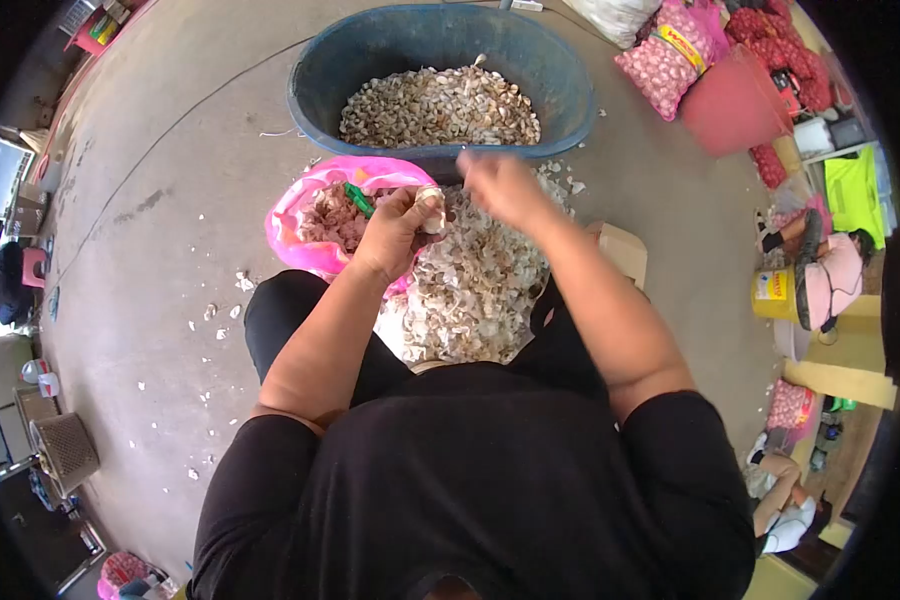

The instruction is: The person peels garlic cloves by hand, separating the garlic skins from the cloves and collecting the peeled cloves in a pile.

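Held in the fingers of my left hand (394, 226) is a whitish garlic bulb (430, 200), over the right edge of an open pink bag (282, 225). Reddish, papery garlic (332, 215) fills that bag, and a green plastic piece (358, 200) lies on top. My right hand (510, 190) is smeared by motion near the front rim of a big dark blue tub (315, 85); its fingertips hide behind the blur. Loose garlic cloves (440, 108) cover the tub's floor. Between my knees spreads a heap of garlic skins (480, 285).
Cardboard (622, 255) lies right of the skins. Net sacks of garlic (665, 60) and a red tub (735, 100) stand at the upper right. Two people sit along the right side, one (835, 280) by a yellow bucket (773, 293). Skin scraps dot the floor at left.
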### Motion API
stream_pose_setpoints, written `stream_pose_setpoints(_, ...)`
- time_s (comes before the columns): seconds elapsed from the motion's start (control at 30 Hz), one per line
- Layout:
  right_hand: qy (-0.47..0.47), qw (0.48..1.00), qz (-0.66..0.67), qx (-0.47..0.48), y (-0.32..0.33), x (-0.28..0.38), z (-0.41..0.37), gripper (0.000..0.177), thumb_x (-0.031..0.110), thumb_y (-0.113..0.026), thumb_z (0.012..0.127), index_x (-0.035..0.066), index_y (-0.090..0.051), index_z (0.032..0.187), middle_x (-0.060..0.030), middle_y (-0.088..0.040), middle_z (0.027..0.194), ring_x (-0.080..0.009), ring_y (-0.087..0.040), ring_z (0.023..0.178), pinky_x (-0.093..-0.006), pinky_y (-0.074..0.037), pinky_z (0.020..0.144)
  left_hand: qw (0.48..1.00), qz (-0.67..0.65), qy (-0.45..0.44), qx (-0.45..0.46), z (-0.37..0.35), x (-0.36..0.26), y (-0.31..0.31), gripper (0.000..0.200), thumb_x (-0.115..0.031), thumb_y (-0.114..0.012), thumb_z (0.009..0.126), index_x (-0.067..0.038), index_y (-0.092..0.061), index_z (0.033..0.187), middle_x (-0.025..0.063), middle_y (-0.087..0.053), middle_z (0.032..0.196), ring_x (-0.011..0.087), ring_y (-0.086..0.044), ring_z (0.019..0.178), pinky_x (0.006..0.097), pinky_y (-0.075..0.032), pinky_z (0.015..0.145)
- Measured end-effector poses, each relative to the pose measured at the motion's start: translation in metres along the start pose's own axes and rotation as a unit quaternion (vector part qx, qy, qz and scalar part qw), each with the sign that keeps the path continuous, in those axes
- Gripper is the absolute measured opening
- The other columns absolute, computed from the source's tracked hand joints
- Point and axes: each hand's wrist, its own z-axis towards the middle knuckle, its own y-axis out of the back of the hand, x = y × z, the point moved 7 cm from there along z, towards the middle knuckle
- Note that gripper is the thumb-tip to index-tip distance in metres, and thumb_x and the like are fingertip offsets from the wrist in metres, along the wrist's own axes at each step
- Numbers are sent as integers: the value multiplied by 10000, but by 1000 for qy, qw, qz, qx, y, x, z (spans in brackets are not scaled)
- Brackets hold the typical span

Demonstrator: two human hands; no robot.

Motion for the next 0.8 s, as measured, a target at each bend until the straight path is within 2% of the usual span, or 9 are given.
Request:
stream_pose_setpoints(0.03, 68, 991, -114, -22, -15, 9, -18, 485, 501, -482, 793, 28, -571, 732, -129, -587, 628, -302, -567, 593, -386, -440, 562, 1000, 3, 0, 3, 2, 2, -1, 242, -190, -538, 835, -35, -500, 1017, 20, -551, 831, 110, -538, 718, 246, -465, 629)
stream_pose_setpoints(0.1, 114, 989, -95, -23, -33, 16, -46, 448, 450, -484, 812, 16, -549, 724, -160, -564, 634, -337, -538, 588, -375, -428, 541, 1000, 15, 7, 8, 5, 7, -3, 236, -179, -537, 836, -23, -520, 1013, 22, -563, 822, 103, -541, 715, 232, -451, 623)
stream_pose_setpoints(0.13, 92, 993, -62, -30, -33, 12, -51, 421, 426, -492, 815, 16, -542, 731, -155, -564, 632, -327, -543, 587, -372, -427, 540, 1000, 10, 7, 22, 7, 12, -1, 256, -178, -552, 824, 0, -539, 1008, 33, -572, 824, 101, -535, 733, 220, -434, 623)
stream_pose_setpoints(0.27, 75, 996, 12, -55, -20, 3, -60, 320, 333, -531, 819, 13, -521, 803, -135, -562, 633, -278, -554, 578, -353, -420, 535, 952, 296, -42, 72, -10, -12, -22, 292, -76, -627, 739, 50, -535, 985, 75, -573, 890, 99, -517, 770, 242, -430, 696)
stream_pose_setpoints(0.5, 91, 983, 161, 5, -23, -9, -67, 170, 162, -546, 826, 16, -492, 894, -78, -548, 657, -125, -506, 576, -270, -414, 543, 929, 349, -75, 93, -15, -8, -36, 305, -67, -710, 663, 49, -576, 910, 64, -591, 791, 107, -528, 705, 245, -442, 661)
stream_pose_setpoints(0.6, 100, 978, 181, -32, -19, -18, -66, 148, 155, -506, 851, 11, -495, 883, -71, -543, 662, -114, -500, 581, -260, -408, 537, 942, 322, -38, 86, -7, -2, -36, 318, -67, -721, 653, 46, -586, 918, 73, -601, 819, 112, -543, 742, 257, -447, 701)
stream_pose_setpoints(0.67, 69, 975, 201, -64, -14, -23, -61, 153, 155, -481, 865, 3, -494, 872, -72, -543, 672, -112, -502, 585, -255, -404, 533, 975, 197, 2, 101, -5, 4, -37, 314, -63, -712, 663, 46, -587, 929, 77, -606, 845, 116, -548, 765, 260, -444, 720)
stream_pose_setpoints(0.77, 55, 969, 235, -56, -5, -26, -52, 200, 192, -439, 886, 8, -514, 864, -58, -542, 684, -114, -506, 582, -254, -414, 529, 986, 94, 10, 139, 2, 8, -42, 260, -56, -651, 726, 31, -584, 962, 90, -610, 890, 138, -561, 808, 267, -445, 754)
stream_pose_setpoints(0.8, 16, 944, 330, -15, -8, -32, -49, 211, 202, -430, 889, 10, -518, 889, -56, -546, 696, -121, -516, 593, -258, -428, 540, 986, 69, 12, 151, 3, 5, -47, 246, -56, -635, 740, 27, -583, 966, 91, -608, 894, 143, -563, 811, 272, -449, 754)
